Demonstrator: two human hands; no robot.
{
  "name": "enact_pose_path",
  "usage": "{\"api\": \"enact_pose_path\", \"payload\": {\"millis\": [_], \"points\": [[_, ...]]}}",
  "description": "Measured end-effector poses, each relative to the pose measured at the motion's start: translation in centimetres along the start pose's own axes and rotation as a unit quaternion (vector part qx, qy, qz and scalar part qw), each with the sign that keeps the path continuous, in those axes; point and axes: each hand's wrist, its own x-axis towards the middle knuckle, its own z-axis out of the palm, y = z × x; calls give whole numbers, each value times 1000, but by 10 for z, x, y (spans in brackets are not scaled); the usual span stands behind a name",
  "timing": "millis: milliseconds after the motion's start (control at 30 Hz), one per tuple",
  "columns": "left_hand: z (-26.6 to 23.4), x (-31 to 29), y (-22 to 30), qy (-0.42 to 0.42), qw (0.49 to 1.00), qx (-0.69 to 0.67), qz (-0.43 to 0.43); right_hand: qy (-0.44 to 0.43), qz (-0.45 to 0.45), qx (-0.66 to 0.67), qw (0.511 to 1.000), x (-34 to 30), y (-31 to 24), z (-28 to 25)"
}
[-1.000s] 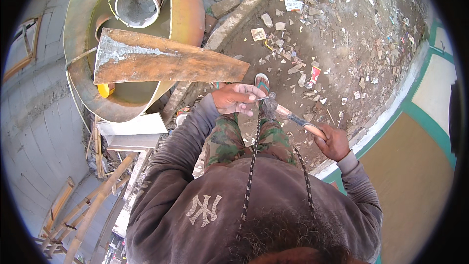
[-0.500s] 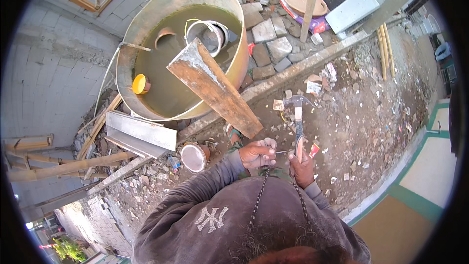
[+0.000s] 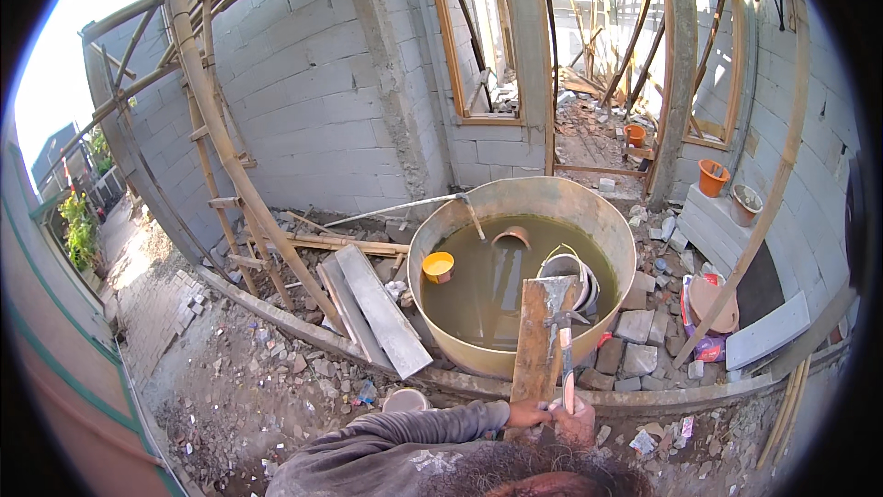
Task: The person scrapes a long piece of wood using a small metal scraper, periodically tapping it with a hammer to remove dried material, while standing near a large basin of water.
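My right hand point(image 3: 576, 425) is wrapped around the handle of a hammer point(image 3: 567, 377), whose dark metal head points up and away from me. Just left of it, my left hand point(image 3: 529, 414) is closed, its fingertips close to the right hand. Whatever sits in those left fingers is too small to make out. Beyond both hands a worn wooden board point(image 3: 535, 336), smeared with grey at its far end, reaches out toward a big round tub point(image 3: 460, 348). The near end of the board is partly hidden by my hands.
Murky water in the tub surrounds nested buckets point(image 3: 563, 267) and a yellow pail point(image 3: 438, 267). Grey planks point(image 3: 382, 308) and a leaning bamboo pole point(image 3: 244, 180) stand left. Paving blocks point(image 3: 635, 327), a white slab point(image 3: 768, 330) and orange buckets point(image 3: 713, 177) are right. A low kerb point(image 3: 303, 336) crosses rubble-strewn ground.
The view has swung up and left, bringing in the block walls and scaffolding. My hands have drawn closer together; the thin nail seen in my left fingers before can't be made out now.
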Motion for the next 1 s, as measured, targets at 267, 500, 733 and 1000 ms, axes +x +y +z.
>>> {"api": "enact_pose_path", "payload": {"millis": [267, 500, 733, 1000], "points": [[-10, -4, -49, 23, 997, -68, -2, 13, 28, -52, 998, 24, 12, 23], [-25, 7, -1, 61, 957, -230, -168, 93, 109, 9, 990, 30, 12, 6], [-103, 50, -20, 220, 940, -171, -196, 215, 199, 59, 954, -15, 54, -32], [-123, 174, 46, 72, 976, 2, -203, 449, 397, 206, 774, -161, 157, -51]]}}
